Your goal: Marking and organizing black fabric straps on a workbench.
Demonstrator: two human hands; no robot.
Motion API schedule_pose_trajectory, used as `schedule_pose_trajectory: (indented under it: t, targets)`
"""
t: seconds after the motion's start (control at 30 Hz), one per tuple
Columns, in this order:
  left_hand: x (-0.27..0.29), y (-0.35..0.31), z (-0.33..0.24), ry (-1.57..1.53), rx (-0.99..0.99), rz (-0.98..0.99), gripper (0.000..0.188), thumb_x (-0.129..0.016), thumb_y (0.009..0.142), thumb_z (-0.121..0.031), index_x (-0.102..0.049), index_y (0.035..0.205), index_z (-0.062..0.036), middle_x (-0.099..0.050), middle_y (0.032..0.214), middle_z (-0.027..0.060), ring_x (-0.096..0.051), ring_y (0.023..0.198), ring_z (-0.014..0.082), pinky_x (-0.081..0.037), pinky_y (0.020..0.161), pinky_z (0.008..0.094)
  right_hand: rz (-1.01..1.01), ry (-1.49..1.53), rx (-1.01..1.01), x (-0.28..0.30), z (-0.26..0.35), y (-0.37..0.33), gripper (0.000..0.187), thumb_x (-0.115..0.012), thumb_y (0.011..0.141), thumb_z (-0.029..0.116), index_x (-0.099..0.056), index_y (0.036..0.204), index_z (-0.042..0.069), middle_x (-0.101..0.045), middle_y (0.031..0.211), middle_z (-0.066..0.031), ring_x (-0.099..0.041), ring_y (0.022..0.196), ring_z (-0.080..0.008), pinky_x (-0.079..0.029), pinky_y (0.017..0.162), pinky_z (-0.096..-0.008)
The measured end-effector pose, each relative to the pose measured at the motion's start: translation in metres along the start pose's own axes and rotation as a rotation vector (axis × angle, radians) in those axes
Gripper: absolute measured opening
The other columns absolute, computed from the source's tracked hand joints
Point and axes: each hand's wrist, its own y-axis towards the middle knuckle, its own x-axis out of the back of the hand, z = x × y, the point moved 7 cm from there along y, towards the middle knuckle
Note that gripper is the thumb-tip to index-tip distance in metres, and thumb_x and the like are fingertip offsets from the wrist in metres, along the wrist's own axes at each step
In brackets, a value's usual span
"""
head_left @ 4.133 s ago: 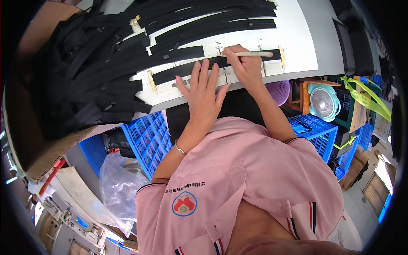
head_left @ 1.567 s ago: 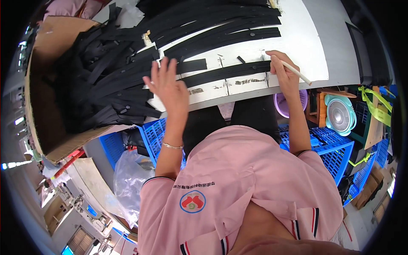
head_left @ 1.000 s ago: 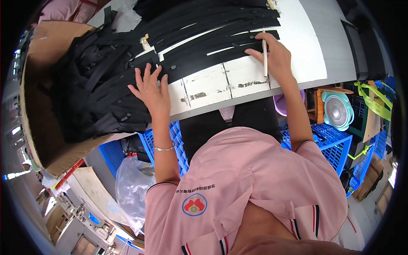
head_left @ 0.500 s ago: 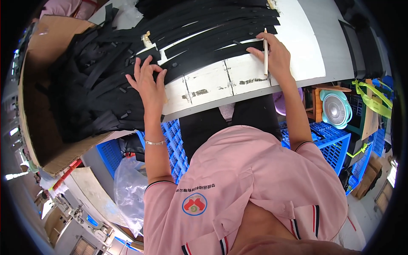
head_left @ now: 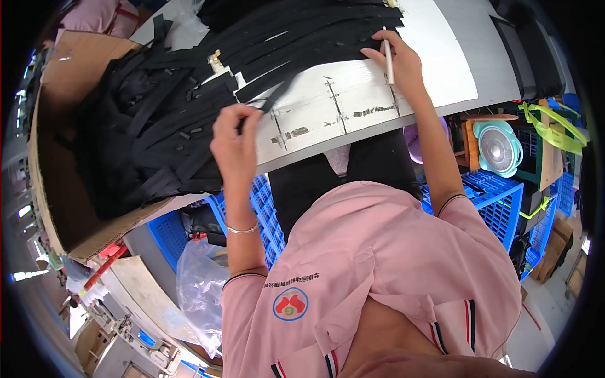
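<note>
My left hand (head_left: 236, 140) pinches the near end of a black fabric strip (head_left: 278, 93), whose end is lifted and slightly twisted above the white board (head_left: 309, 104). Dark marked lines cross this board in front of me. A slim whitish pencil-like marker (head_left: 388, 62) stands upright against the palm of my right hand (head_left: 403, 66), held by its fingers. The thumb and index finger of that hand are by the right ends of the strips. Many black strips (head_left: 315, 41) lie side by side across the board, beyond both hands.
A cardboard box (head_left: 53, 126) heaped with black strips stands at the left, against the table. Blue plastic crates (head_left: 498, 201) and a small turquoise fan (head_left: 498, 146) are below the table edge at the right. A clear plastic bag (head_left: 200, 283) hangs at the lower left.
My left hand has gone from spread fingers to a pinch and raised the near strip's end. The right hand has moved slightly away from me, still with the marker.
</note>
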Motion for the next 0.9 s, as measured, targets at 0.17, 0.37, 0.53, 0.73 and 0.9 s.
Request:
schedule_pose_trajectory:
  t: [0.17, 0.37, 0.53, 0.73, 0.9]
  targets:
    - [-0.034, -0.013, -0.028, 0.071, -0.049, 0.077, 0.010, -0.076, 0.088, -0.006, -0.070, 0.096, -0.0050, -0.069, 0.090, 0.0066, -0.064, 0.086, 0.0189, -0.051, 0.079, 0.0292, -0.019, 0.319, -0.081, 0.012, -0.006, -0.030, 0.025, -0.076, 0.093, 0.015, -0.067, 0.114, 0.006, -0.065, 0.082, -0.0007, -0.059, 0.074, -0.0073, -0.050, 0.069, -0.0230]
    - [-0.087, -0.024, -0.036, 0.040, -0.190, 0.161, 0.008, -0.075, 0.087, -0.009, -0.070, 0.093, -0.0077, -0.067, 0.079, 0.0061, -0.061, 0.079, 0.0266, -0.044, 0.087, 0.0364, -0.202, 0.066, -0.024, 0.036, 0.018, -0.096, 0.025, -0.075, 0.090, 0.010, -0.070, 0.115, 0.008, -0.073, 0.100, -0.0104, -0.071, 0.089, -0.0233, -0.055, 0.079, -0.0319]
    - [-0.108, -0.025, -0.048, 0.048, -0.226, 0.128, 0.008, -0.075, 0.087, -0.010, -0.072, 0.094, -0.0081, -0.070, 0.083, 0.0049, -0.063, 0.083, 0.0247, -0.043, 0.088, 0.0357, -0.020, -0.158, 0.328, 0.019, 0.046, -0.126, 0.039, -0.077, 0.087, 0.019, -0.063, 0.122, 0.007, -0.067, 0.130, -0.0094, -0.058, 0.129, -0.0264, -0.041, 0.108, -0.0455]
    - [-0.117, -0.034, -0.041, 0.148, -0.243, 0.047, 0.011, -0.074, 0.088, -0.008, -0.074, 0.098, -0.0070, -0.071, 0.108, 0.0066, -0.062, 0.103, 0.0264, -0.038, 0.107, 0.0442, -0.034, -0.361, 0.293, 0.030, 0.018, -0.126, 0.041, -0.075, 0.089, 0.027, -0.063, 0.124, 0.009, -0.065, 0.137, -0.0065, -0.053, 0.136, -0.0248, -0.031, 0.117, -0.0497]
    - [-0.097, -0.057, -0.026, 0.338, -0.211, -0.014, 0.020, -0.069, 0.092, -0.007, -0.076, 0.110, -0.0077, -0.069, 0.124, 0.0062, -0.058, 0.121, 0.0265, -0.026, 0.118, 0.0506, -0.043, -0.397, 0.253, 0.047, -0.012, -0.118, 0.044, -0.073, 0.090, 0.026, -0.061, 0.129, 0.012, -0.063, 0.141, -0.0028, -0.047, 0.141, -0.0233, -0.024, 0.120, -0.0503]
